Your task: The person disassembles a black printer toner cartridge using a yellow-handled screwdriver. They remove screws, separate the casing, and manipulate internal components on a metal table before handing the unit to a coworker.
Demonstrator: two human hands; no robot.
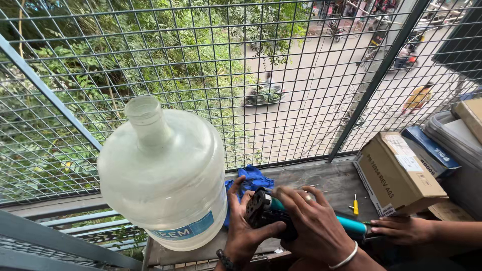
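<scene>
A teal-bodied power tool with a black round head [273, 213] lies low on the grey ledge [331, 183], its long axis running left to right, black head pointing left towards the big translucent plastic water jug [163, 173]. The left hand [246, 233] cups the head, fingers curled onto it. The right hand [314, 223] clamps over the body. Another person's hand [401, 229] rests beside a brown cardboard box [399, 175].

The big water jug [163, 175] is milky white and half clear, with a blue band low on its near side. Behind it lies a bright blue cloth [253, 179]. The tool [281, 213] in the hands is black with a teal handle. A small screwdriver [355, 205] is yellow. On the right, a box [399, 173] is plain brown cardboard — with white labels. The mesh fence [201, 75] is grey, in a square grid pattern.
</scene>
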